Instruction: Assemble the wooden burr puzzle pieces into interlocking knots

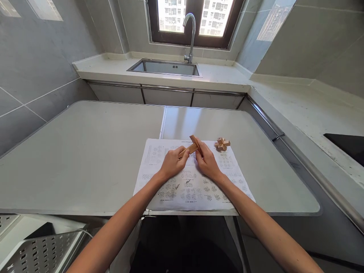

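Note:
My left hand [172, 163] is closed around one wooden stick [190, 148], and my right hand [207, 161] is closed on a second wooden stick [194, 140] that crosses the first. Both hands hover over a printed instruction sheet [187, 187] full of small diagrams, lying on the grey table [85, 159]. An assembled wooden burr puzzle [222, 144] rests at the sheet's far right corner, just right of my right hand and apart from it.
A counter with a steel sink [166, 68] and a tall faucet [191, 36] runs under the window beyond the table. A second counter [307, 110] runs along the right wall, with a dark hob [348, 146]. A perforated metal shelf [36, 250] shows at lower left.

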The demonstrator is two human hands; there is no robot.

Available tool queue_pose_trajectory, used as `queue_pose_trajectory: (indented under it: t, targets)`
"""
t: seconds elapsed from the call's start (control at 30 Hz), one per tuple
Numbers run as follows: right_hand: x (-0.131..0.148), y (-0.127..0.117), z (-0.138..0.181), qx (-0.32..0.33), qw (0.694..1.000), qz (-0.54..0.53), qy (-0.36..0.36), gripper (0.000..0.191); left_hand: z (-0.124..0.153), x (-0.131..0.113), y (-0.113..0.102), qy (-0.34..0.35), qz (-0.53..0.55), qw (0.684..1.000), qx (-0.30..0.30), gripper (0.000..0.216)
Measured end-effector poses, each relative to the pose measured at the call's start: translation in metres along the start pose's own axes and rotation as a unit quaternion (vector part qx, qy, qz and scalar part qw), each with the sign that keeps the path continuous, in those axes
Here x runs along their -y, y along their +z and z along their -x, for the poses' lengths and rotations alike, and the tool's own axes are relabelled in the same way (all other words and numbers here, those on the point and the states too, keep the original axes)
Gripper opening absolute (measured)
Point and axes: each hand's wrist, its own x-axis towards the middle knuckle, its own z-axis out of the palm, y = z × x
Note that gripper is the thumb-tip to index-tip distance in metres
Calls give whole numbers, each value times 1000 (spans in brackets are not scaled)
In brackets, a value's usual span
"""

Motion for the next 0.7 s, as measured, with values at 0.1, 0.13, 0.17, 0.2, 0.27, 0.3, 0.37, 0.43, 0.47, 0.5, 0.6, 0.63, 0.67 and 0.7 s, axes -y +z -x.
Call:
queue_pose_trajectory:
  t: [0.1,0.13,0.17,0.2,0.27,0.3,0.37,0.43,0.47,0.5,0.6,0.63,0.67,0.7]
  targets:
    - [3,0,0,4,1000,5,-5,59,0,0,0,-3,1,1000,0,34]
    - [5,0,0,10,1000,5,-7,58,0,0,0,-3,0,1000,1,34]
    - [5,0,1,18,1000,4,-8,58,-1,0,0,-3,-2,1000,1,34]
    - [6,1,1,28,1000,4,-9,58,-1,0,1,-2,-4,1000,1,35]
    - [7,2,2,45,999,3,-9,58,-1,0,1,-1,-7,1000,0,35]
    - [7,2,3,49,999,2,-8,58,-1,1,1,-2,-6,1000,-1,34]
    - [8,4,3,50,999,0,-7,57,-1,1,2,-3,-4,1000,-3,33]
    - [9,4,3,52,999,-7,-4,57,-1,2,3,-5,-4,1000,-6,33]
    - [10,4,3,53,998,-14,-3,56,-1,2,3,-6,-4,1000,-7,33]
    - [11,5,2,57,998,-23,-1,56,-1,2,3,-9,-4,1000,-8,33]
    - [15,4,1,80,995,-53,8,58,-1,1,3,-15,3,1000,-2,30]
    - [16,4,0,88,994,-60,8,58,-1,1,2,-15,7,1000,0,29]
    - [16,4,0,95,993,-64,8,58,-1,0,2,-15,12,1000,3,27]
    - [17,4,0,99,993,-68,5,58,-1,-1,2,-14,16,1000,6,26]
